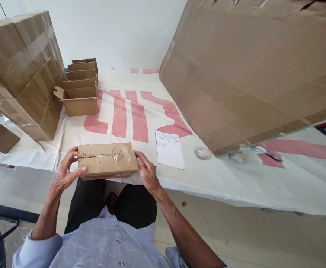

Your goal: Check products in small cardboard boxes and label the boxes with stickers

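Note:
A small brown cardboard box (107,163) is held level at the near edge of the table, its top flaps folded together along a ragged seam with clear tape over it. My left hand (68,167) grips its left end, thumb on the near side and fingers at the far corner. At the right end, my right hand (146,169) is closed on the box, with the thumb along the edge and some fingers hidden. Right of the box lies a white paper sheet (171,150) bearing rows of small marks.
A row of open cardboard boxes (80,106) stands behind, beside stacked taped cartons (37,89). One more carton (1,137) sits at far left. A huge tilted carton (252,74) fills the right. Tape rolls (203,153) and a dark-handled tool (273,156) lie on the cloth-covered table (207,182).

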Available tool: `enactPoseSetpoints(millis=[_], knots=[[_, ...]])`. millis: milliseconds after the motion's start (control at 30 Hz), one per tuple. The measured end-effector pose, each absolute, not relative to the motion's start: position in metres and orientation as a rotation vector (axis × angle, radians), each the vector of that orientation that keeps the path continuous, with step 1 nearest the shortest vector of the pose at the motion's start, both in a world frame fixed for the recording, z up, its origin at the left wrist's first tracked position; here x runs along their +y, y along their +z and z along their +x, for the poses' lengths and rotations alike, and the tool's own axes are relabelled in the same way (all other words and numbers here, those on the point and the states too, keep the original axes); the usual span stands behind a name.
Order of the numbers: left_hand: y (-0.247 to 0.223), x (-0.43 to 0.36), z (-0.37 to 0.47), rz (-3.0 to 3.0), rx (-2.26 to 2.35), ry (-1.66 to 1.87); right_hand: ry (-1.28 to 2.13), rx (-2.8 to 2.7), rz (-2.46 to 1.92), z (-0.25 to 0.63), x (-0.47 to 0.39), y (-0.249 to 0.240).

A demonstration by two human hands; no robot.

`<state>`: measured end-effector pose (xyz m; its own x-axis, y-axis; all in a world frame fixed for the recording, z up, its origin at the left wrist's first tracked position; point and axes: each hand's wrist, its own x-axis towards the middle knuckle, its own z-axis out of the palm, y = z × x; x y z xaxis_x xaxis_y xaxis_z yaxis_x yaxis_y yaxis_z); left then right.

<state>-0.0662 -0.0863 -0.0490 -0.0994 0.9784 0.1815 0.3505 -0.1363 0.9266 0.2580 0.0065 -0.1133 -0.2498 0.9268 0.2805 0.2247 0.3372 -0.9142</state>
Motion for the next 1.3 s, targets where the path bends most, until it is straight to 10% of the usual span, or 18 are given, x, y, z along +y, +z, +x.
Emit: enactPoseSetpoints(millis=[633, 933, 1300], knots=[[-0.039, -0.089, -0.055, 1.67, 1.538, 1.088, 0.295, -2.344, -1.562, 0.291, 0.05, -0.148], [-0.038, -0.091, -0.054, 1.696, 1.508, 1.079, 0.808, -2.199, -0.94, 0.304, 0.055, -0.016], [-0.037, -0.092, -0.052, 1.706, 1.544, 1.071, 0.15, -2.908, -0.752, 0.259, 0.067, 0.059]])
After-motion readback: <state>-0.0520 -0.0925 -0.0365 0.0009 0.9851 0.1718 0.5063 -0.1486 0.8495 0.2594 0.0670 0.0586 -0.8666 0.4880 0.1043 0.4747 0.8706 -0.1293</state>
